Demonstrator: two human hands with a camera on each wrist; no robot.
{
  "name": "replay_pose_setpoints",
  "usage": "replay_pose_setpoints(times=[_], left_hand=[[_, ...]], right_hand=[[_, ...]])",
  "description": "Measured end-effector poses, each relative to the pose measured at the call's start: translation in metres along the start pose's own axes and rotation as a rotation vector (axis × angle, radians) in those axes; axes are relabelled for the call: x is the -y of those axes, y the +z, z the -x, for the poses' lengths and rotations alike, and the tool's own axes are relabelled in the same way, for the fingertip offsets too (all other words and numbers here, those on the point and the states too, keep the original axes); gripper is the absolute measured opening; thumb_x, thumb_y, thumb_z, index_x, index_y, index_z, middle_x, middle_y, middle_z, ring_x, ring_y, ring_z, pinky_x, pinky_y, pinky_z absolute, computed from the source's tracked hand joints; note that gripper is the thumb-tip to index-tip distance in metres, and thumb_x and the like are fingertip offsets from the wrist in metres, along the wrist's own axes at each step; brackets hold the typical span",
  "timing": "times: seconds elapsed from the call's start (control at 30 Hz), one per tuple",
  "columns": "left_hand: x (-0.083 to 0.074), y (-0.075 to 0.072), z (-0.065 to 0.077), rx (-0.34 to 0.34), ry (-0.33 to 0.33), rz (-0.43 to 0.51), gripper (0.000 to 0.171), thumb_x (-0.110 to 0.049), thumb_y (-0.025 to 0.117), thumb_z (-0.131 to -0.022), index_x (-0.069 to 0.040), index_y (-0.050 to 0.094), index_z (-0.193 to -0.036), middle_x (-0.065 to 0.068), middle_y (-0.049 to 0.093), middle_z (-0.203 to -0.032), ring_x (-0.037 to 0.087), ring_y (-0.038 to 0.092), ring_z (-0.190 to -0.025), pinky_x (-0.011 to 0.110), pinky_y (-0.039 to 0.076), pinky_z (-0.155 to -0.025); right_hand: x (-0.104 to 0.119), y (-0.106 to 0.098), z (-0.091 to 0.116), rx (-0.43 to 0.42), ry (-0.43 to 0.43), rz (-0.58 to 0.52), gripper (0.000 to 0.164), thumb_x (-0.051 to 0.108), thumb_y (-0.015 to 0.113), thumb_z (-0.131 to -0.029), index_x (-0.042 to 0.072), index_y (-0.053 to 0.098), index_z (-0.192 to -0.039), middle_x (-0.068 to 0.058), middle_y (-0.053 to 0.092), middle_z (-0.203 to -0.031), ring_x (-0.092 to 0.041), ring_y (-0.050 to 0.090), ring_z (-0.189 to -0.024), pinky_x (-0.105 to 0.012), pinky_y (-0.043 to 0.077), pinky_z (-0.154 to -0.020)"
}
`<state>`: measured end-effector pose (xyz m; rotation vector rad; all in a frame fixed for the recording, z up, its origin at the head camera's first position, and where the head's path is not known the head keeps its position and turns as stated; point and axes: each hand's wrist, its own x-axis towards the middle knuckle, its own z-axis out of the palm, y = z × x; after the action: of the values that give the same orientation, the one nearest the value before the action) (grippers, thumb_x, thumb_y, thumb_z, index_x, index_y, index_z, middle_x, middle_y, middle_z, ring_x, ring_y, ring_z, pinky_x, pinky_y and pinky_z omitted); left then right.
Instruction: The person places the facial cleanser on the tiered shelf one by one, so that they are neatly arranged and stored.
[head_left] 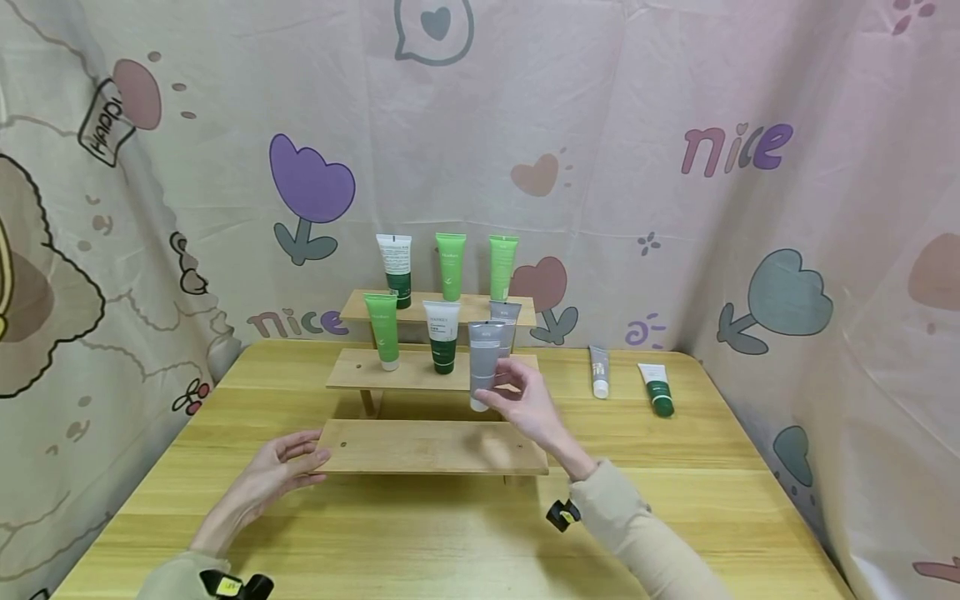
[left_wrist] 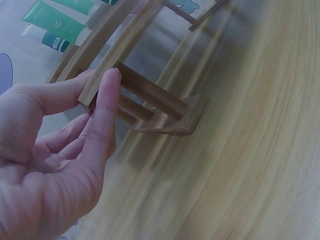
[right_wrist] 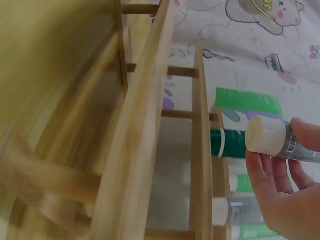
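My right hand (head_left: 528, 407) holds a grey squeeze tube (head_left: 486, 346) upright, its white cap (right_wrist: 265, 136) pointing down, in front of the middle step of a three-step wooden display rack (head_left: 431, 446). The left hand (head_left: 273, 473) pinches the left end of the lowest step, thumb and fingers on either side of the board (left_wrist: 131, 37). On the middle step stand a light green tube (head_left: 384, 327), a white and dark green tube (head_left: 442, 333) and another grey tube (head_left: 512, 314), partly hidden behind the held one.
The top step bears a white and dark green tube (head_left: 397, 262) and two light green tubes (head_left: 451, 265). On the wooden table (head_left: 675, 500), right of the rack, lie a small grey tube (head_left: 599, 367) and a white and green tube (head_left: 656, 385). A printed curtain (head_left: 615, 108) hangs behind.
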<state>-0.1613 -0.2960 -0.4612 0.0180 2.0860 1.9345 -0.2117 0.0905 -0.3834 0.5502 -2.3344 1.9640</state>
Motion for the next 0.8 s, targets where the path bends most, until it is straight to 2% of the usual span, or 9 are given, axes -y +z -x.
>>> replay_pose_setpoints(times=[0.2, 0.53, 0.8], left_hand=[[0.000, -0.001, 0.000, 0.010, -0.003, 0.000, 0.081, -0.011, 0.063, -0.100, 0.018, 0.009, -0.153, 0.021, 0.038, -0.135, 0.006, 0.063, -0.102, 0.030, 0.063, -0.096], [0.000, -0.002, 0.000, 0.012, -0.003, -0.007, 0.080, -0.011, 0.062, -0.100, 0.018, 0.009, -0.153, 0.023, 0.038, -0.137, 0.006, 0.063, -0.103, 0.031, 0.063, -0.097], [0.000, -0.001, 0.000, 0.017, 0.005, -0.007, 0.080, -0.011, 0.062, -0.100, 0.018, 0.009, -0.152, 0.018, 0.041, -0.132, 0.006, 0.063, -0.103, 0.031, 0.063, -0.096]], right_hand=[[-0.001, 0.015, -0.004, 0.049, -0.010, 0.021, 0.041, 0.001, 0.078, -0.084, -0.003, 0.063, -0.122, -0.025, 0.068, -0.115, -0.025, 0.069, -0.101, -0.037, 0.063, -0.096], [-0.003, 0.038, -0.009, 0.112, -0.100, 0.069, 0.036, 0.002, 0.079, -0.084, -0.006, 0.064, -0.116, -0.026, 0.067, -0.112, -0.032, 0.070, -0.100, -0.031, 0.065, -0.091], [-0.007, 0.056, -0.011, 0.164, -0.070, 0.085, 0.037, 0.004, 0.079, -0.083, -0.007, 0.065, -0.115, -0.025, 0.069, -0.112, -0.035, 0.071, -0.100, -0.029, 0.064, -0.090]])
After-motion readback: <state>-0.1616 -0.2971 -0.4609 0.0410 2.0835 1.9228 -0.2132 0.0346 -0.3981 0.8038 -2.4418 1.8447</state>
